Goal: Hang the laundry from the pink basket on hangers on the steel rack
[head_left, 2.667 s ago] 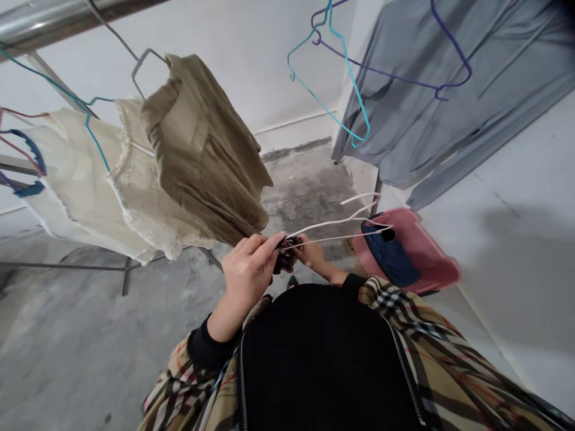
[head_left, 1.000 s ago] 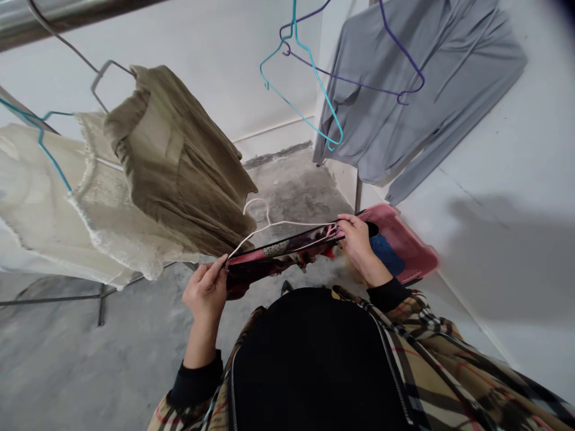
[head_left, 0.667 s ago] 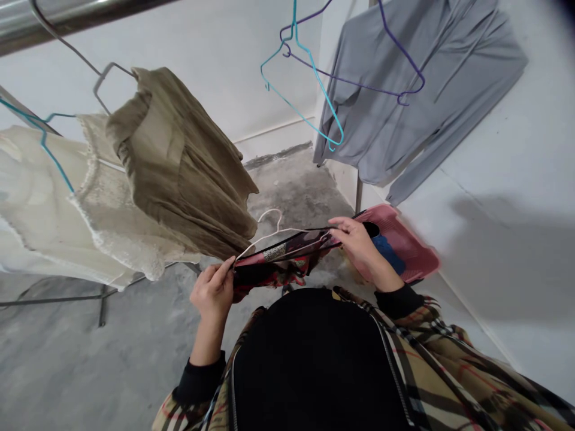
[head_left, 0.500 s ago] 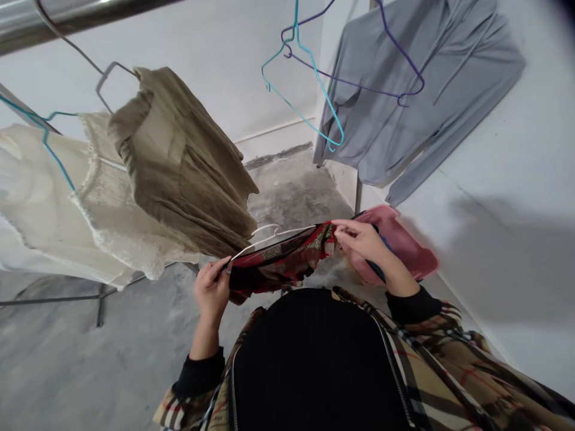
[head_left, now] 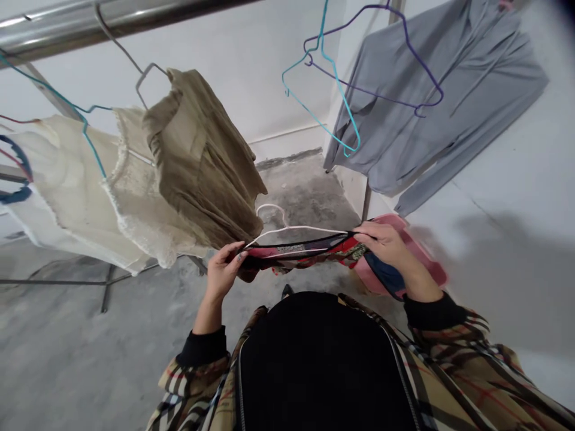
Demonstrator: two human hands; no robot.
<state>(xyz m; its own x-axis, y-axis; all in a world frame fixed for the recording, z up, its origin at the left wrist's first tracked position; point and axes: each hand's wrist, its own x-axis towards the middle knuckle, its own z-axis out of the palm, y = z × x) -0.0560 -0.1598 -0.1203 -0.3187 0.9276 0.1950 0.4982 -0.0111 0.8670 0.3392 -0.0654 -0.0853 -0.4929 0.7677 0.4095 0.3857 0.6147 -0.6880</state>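
Observation:
A red and black patterned garment (head_left: 309,261) is stretched between my two hands in front of my body. Inside its black-edged opening sits a pale pink hanger (head_left: 287,227), its hook standing up in the middle. My left hand (head_left: 223,267) pinches the garment's edge at the left end, by that end of the hanger. At the opposite end, my right hand (head_left: 381,244) grips the black edge beside the hanger's right arm. The lower part of the garment hangs down in folds.
An olive shirt (head_left: 202,155) and cream lace tops (head_left: 144,197) hang left from a metal rail (head_left: 135,24). A turquoise hanger (head_left: 353,114) and a purple hanger (head_left: 417,57) hang ahead, before a grey garment (head_left: 404,120). A pink basket (head_left: 426,263) holding dark blue cloth stands right.
My hands have moved apart, pulling the garment's edge straighter and wider. Its opening faces up more, with more of the pink hanger showing. The whole scene has shifted right in view.

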